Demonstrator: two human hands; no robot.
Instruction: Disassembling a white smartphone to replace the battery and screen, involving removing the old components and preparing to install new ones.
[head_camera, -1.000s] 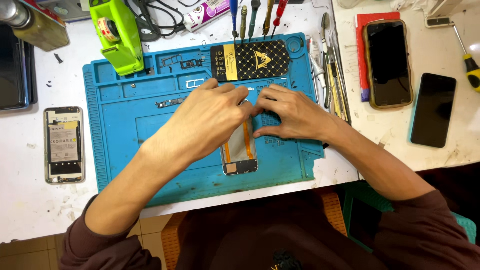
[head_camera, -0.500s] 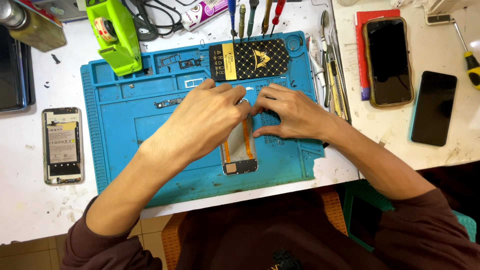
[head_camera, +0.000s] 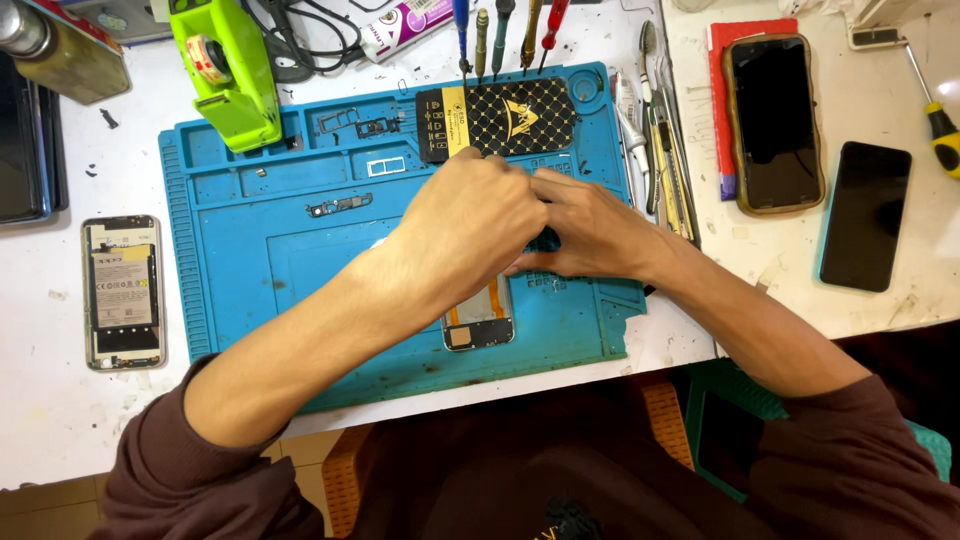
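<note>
Your left hand slid closer over the opened phone, fingers' grip hidden; pressing blind risked tearing its orange flex cable.

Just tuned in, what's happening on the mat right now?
A person has both hands over an opened phone lying on the blue work mat. The left hand covers its upper part, the right hand presses beside it. Only the phone's lower end shows. A black-and-gold package lies just beyond the hands.
</note>
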